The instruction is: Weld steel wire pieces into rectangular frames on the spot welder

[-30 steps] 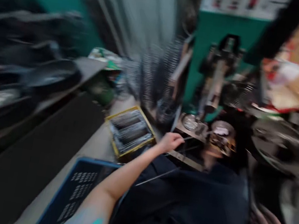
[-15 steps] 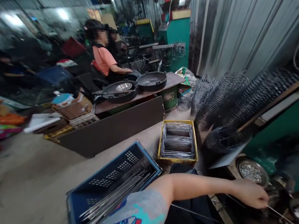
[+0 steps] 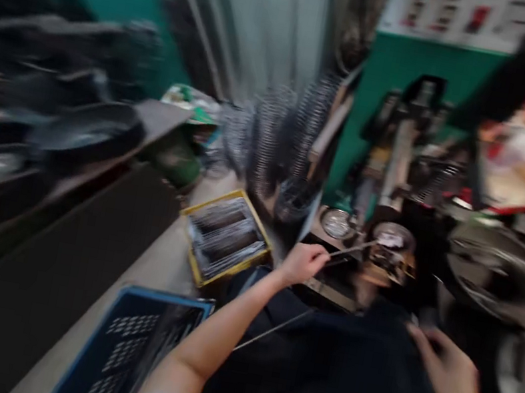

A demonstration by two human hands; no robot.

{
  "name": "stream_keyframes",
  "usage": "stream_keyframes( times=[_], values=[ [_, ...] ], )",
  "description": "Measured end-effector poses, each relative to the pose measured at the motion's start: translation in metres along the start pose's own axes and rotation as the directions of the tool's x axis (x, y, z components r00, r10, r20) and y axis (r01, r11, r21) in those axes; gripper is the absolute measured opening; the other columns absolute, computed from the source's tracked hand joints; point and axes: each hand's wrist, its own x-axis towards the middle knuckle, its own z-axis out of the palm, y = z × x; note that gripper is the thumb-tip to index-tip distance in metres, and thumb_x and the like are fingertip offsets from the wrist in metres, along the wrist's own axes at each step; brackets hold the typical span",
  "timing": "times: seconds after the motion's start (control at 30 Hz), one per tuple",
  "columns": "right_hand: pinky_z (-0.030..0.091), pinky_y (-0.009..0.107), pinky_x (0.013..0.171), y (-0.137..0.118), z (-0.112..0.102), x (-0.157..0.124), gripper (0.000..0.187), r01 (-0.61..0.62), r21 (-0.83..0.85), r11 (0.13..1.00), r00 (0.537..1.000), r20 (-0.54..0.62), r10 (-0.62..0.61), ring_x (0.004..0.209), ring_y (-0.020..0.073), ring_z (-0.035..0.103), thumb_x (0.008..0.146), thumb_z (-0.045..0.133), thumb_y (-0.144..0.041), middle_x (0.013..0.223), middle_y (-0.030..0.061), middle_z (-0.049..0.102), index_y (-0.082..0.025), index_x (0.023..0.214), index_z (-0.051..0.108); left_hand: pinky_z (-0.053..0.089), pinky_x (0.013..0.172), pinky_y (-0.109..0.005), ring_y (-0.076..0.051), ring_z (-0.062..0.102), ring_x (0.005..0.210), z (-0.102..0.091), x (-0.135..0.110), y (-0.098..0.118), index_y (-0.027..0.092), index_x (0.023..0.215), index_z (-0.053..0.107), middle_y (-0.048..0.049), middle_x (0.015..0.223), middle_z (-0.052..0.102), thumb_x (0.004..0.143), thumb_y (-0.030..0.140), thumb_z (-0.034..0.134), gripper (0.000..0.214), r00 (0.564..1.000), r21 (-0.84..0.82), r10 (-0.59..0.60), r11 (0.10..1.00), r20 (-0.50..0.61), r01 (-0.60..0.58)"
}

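We count two bare hands (image 3: 304, 263) (image 3: 448, 371), two thin metal rods (image 3: 352, 247) (image 3: 274, 329), two round metal dishes (image 3: 336, 222) (image 3: 390, 234) — one yellow wire-filled tray (image 3: 199, 212), one blue plastic crate (image 3: 125, 342).

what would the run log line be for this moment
left hand: pinches thin metal rod at green machine | right hand: open, on dark lap | yellow wire tray: left of hand | blurred
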Motion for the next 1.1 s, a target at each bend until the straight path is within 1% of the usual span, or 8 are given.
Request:
stream_keyframes(
  times=[0.03, 0.1, 0.2, 0.33, 0.47, 0.67, 0.87, 1.1],
  values=[
    [0.048, 0.028, 0.055, -0.007, 0.001, 0.001, 0.049, -0.023, 0.064, 0.998, 0.999, 0.039, 0.02, 0.062, 0.0212, 0.062, 0.082, 0.058, -0.065, 0.069, 0.0056, 0.068, -0.018, 0.082, 0.071, 0.04, 0.061, -0.021, -0.012, 0.056, 0.062, 0.0, -0.001, 0.002, 0.014, 0.084, 0.072, -0.0019, 0.069, 0.068, 0.093, 0.027, 0.05, 0.028, 1.0, -0.024, 0.003, 1.0, -0.018, -0.004],
    [0.045, 0.027, 0.052, -0.027, 0.017, 0.017, 0.049, -0.042, 0.271, 0.962, 0.994, 0.11, 0.012, 0.055, 0.0189, 0.058, 0.082, 0.057, -0.064, 0.062, 0.0048, 0.064, -0.017, 0.08, 0.069, 0.04, 0.061, -0.021, -0.012, 0.057, 0.062, 0.0, -0.004, 0.006, 0.015, 0.085, 0.072, -0.0012, 0.069, 0.067, 0.093, 0.029, 0.05, 0.026, 0.999, -0.049, 0.004, 0.999, -0.039, -0.006],
    [0.038, 0.023, 0.045, -0.059, 0.052, 0.049, 0.042, -0.081, 0.544, 0.835, 0.992, 0.129, 0.012, 0.047, 0.012, 0.048, 0.081, 0.061, -0.058, 0.057, 0.0001, 0.056, -0.017, 0.077, 0.061, 0.04, 0.061, -0.021, -0.012, 0.057, 0.061, 0.003, -0.013, 0.014, 0.015, 0.085, 0.07, -0.0009, 0.066, 0.066, 0.093, 0.03, 0.051, 0.026, 0.999, -0.053, -0.012, 0.999, -0.042, 0.01],
    [0.026, 0.019, 0.037, -0.089, 0.08, 0.065, 0.038, -0.204, 0.729, 0.654, 0.977, 0.192, 0.092, 0.039, 0.0064, 0.035, 0.075, 0.066, -0.054, 0.051, -0.0053, 0.045, -0.018, 0.069, 0.055, 0.039, 0.058, -0.02, -0.011, 0.053, 0.056, 0.005, -0.02, 0.021, 0.016, 0.085, 0.069, 0.0006, 0.062, 0.061, 0.093, 0.031, 0.049, 0.027, 0.998, -0.028, -0.044, 0.999, -0.051, 0.043],
    [0.022, 0.018, 0.034, -0.098, 0.086, 0.07, 0.036, -0.239, 0.81, 0.536, 0.97, 0.22, 0.101, 0.036, 0.0046, 0.03, 0.071, 0.069, -0.051, 0.046, -0.0072, 0.041, -0.018, 0.066, 0.055, 0.038, 0.056, -0.02, -0.011, 0.051, 0.054, 0.005, -0.019, 0.02, 0.015, 0.085, 0.068, 0.002, 0.06, 0.058, 0.093, 0.032, 0.049, 0.027, 0.996, -0.023, -0.053, 0.998, -0.071, 0.051],
    [0.018, 0.018, 0.034, -0.1, 0.092, 0.078, 0.036, -0.236, 0.835, 0.498, 0.972, 0.211, 0.107, 0.034, 0.0037, 0.026, 0.071, 0.071, -0.05, 0.043, -0.0087, 0.038, -0.017, 0.066, 0.055, 0.04, 0.057, -0.02, -0.011, 0.053, 0.054, 0.006, -0.021, 0.016, 0.016, 0.09, 0.068, 0.001, 0.063, 0.062, 0.094, 0.03, 0.049, 0.025, 0.995, -0.01, -0.036, 0.999, -0.098, 0.035],
    [0.019, 0.017, 0.036, -0.105, 0.095, 0.079, 0.034, -0.216, 0.887, 0.408, 0.975, 0.218, 0.041, 0.038, 0.0032, 0.026, 0.075, 0.073, -0.046, 0.047, -0.009, 0.036, -0.017, 0.07, 0.056, 0.041, 0.059, -0.02, -0.011, 0.057, 0.055, 0.005, -0.02, 0.018, 0.016, 0.089, 0.067, -0.0003, 0.066, 0.065, 0.094, 0.028, 0.048, 0.023, 0.992, 0.012, -0.003, 1.0, -0.129, 0.005],
    [0.018, 0.017, 0.036, -0.113, 0.092, 0.086, 0.035, -0.212, 0.904, 0.371, 0.975, 0.219, 0.025, 0.039, 0.0034, 0.025, 0.072, 0.076, -0.045, 0.049, -0.009, 0.034, -0.017, 0.068, 0.056, 0.043, 0.059, -0.021, -0.012, 0.06, 0.057, 0.005, -0.017, 0.015, 0.017, 0.09, 0.067, -0.0008, 0.068, 0.067, 0.094, 0.028, 0.048, 0.023, 0.988, 0.023, 0.004, 1.0, -0.154, -0.001]
  ],
)
